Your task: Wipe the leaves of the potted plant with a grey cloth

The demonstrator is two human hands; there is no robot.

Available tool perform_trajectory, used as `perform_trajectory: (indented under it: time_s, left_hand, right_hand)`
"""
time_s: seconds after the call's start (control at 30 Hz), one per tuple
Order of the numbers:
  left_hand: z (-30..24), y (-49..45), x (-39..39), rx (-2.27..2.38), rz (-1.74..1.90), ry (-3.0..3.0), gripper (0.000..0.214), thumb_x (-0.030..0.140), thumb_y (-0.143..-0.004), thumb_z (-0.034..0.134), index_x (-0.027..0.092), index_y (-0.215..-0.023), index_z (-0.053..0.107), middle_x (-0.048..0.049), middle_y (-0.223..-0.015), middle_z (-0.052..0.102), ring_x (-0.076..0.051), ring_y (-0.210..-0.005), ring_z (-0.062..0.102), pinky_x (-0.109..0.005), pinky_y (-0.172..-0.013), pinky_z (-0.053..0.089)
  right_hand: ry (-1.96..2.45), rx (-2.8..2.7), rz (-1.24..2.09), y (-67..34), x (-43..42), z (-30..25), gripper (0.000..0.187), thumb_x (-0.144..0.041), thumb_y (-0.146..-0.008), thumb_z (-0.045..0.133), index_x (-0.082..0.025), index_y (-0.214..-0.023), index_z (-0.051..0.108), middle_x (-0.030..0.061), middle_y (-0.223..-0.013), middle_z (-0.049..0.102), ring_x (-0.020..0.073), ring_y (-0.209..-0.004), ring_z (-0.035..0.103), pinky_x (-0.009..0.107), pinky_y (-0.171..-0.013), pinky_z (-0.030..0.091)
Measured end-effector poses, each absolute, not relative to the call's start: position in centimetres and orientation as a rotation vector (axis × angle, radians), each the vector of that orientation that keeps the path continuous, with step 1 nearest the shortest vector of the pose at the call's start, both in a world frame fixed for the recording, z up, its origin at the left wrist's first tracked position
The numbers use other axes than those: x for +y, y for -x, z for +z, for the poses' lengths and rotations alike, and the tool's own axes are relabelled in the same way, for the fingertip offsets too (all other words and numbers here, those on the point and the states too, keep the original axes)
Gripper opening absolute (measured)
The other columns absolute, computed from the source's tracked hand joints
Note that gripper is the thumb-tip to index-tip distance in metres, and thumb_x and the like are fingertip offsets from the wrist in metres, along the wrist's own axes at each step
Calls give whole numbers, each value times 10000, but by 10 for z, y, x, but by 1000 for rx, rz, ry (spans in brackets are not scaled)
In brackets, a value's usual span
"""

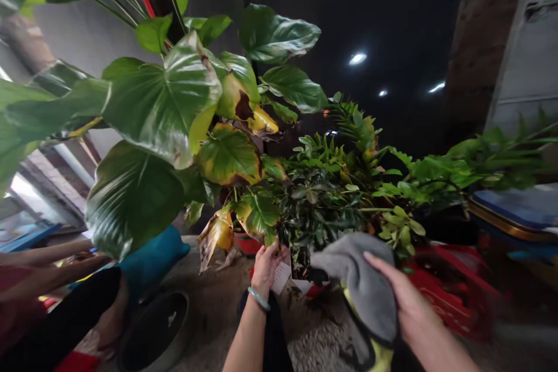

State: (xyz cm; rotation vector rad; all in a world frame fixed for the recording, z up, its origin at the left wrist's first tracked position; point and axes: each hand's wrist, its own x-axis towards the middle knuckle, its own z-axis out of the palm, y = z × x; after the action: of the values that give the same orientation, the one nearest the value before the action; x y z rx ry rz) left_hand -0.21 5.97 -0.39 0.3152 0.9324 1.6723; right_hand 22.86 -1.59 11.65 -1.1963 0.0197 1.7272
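We took this for a sheltered porch or shopfront kept as a plant corner. The big-leaved plant (165, 104) stood in a red pot (246, 242) on a rough, gritty floor (209, 302), with lower leafy bushes (331, 186) crowded just to its right. Behind the plant rose a dark glossy panel (392, 23) that mirrored bright lamps, with a brick pillar (475, 40) further right. A red crate (444, 290) lay to the plant's right, and a metal basin (154, 331) sat under its left leaves.
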Motion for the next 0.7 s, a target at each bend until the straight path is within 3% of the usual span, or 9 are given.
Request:
perform_trajectory:
  time_s: [0.13,0.23,0.37,0.47,0.57,0.7]
  left_hand:
    - [-2,-5,55,901,1658,-350,334,205,-443,888,186,-718,699,-1,-657,729,-140,-531,644,-245,-536,527]
    - [-3,-9,54,891,1653,-366,382,203,-418,895,155,-744,702,-15,-654,723,-152,-540,648,-263,-547,533]
    - [-9,-7,59,969,1706,-341,292,182,-496,849,156,-727,673,-16,-640,707,-166,-548,655,-276,-556,520]
    - [-13,-3,62,1069,1735,-295,229,160,-551,815,167,-731,674,-7,-605,688,-163,-550,648,-273,-563,508]
    - [-13,-4,62,1097,1751,-277,231,163,-561,815,168,-752,685,-22,-650,704,-162,-576,650,-265,-560,495]
    - [-8,-10,58,1033,1740,-314,289,215,-510,852,155,-742,692,-18,-663,694,-161,-590,645,-266,-565,492]
  right_hand:
    - [921,-109,1405,-234,26,158,187,-112,-678,695,-205,-837,722,11,-649,771,251,-815,772,369,-891,598]
    - [923,-147,1486,-220,43,149,180,-108,-643,710,-216,-788,706,24,-676,778,272,-901,762,403,-897,596]
    - [1124,-117,1731,-207,11,101,49,-180,-664,737,-187,-699,703,94,-602,753,323,-866,767,447,-869,600]
    - [1206,-58,1831,-217,-16,92,50,-229,-698,718,-186,-674,712,110,-586,746,320,-792,772,426,-835,611]
    - [1129,-44,1681,-235,-9,120,36,-182,-676,709,-189,-711,715,86,-599,754,315,-774,772,435,-824,616]
    - [946,-62,1437,-240,26,151,178,-95,-654,666,-223,-773,701,7,-577,745,281,-792,772,434,-837,615]
